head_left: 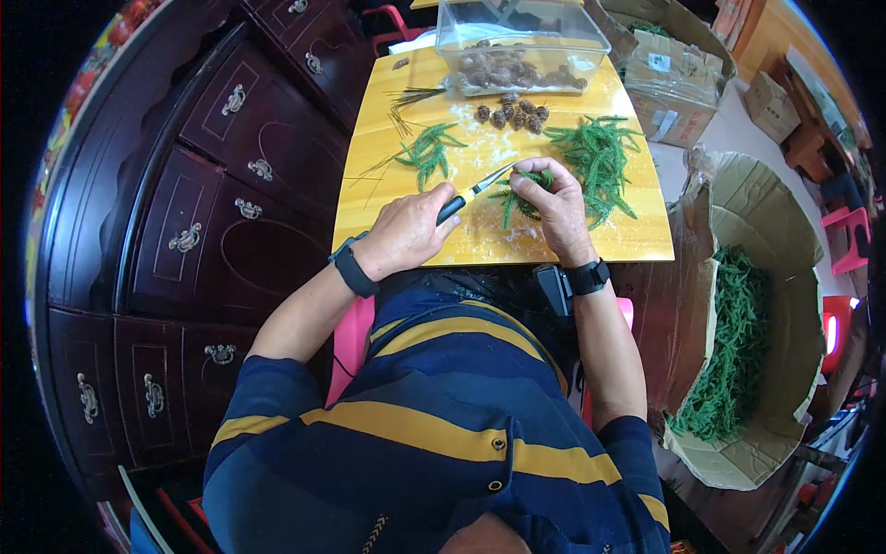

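Observation:
My left hand (pixel 404 227) is closed around the dark green and yellow handles of long-nose pliers (pixel 468 197). The metal jaws of the pliers reach the fingertips of my right hand (pixel 559 210). Between thumb and fingers, that hand pinches a green artificial pine sprig (pixel 520 203), whose needles hang over the table's near part. What the plier tips grip is too small to make out. A pile of green sprigs (pixel 595 162) lies just right of my right hand, and a smaller group of sprigs (pixel 430 152) lies beyond my left hand.
On the yellow table (pixel 369 198), several pine cones (pixel 512 114) and dark thin stems (pixel 413 96) lie around a clear plastic bin (pixel 591 43) of cones. A cardboard box (pixel 771 194) of green sprigs stands at right, another carton (pixel 678 83) behind it. Dark drawers (pixel 221 185) stand at left.

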Motion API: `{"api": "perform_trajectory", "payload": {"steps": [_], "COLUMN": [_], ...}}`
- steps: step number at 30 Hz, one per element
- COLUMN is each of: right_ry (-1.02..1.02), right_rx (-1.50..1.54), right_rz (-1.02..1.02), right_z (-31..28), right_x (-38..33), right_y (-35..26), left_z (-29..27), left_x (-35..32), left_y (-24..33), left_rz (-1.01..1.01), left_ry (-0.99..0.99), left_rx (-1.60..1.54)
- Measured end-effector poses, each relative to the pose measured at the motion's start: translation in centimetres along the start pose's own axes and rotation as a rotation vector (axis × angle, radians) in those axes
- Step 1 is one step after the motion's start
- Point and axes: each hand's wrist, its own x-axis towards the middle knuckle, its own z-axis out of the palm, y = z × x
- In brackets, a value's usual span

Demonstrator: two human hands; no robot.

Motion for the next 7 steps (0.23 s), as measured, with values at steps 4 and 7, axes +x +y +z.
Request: {"api": "perform_trajectory", "payload": {"steps": [4,7], "right_ry": [-0.015,0.006], "right_rx": [-0.014,-0.033], "right_rz": [-0.038,-0.031], "right_z": [0.13,0.15], "right_x": [0.01,-0.02], "right_y": [-0.05,0.08], "left_z": [0.47,0.05], "left_x": [-0.06,-0.07], "left_y": [-0.64,-0.18], "left_rz": [-0.015,-0.008], "left_ry": [-0.033,-0.033], "left_rx": [-0.145,-0.094]}}
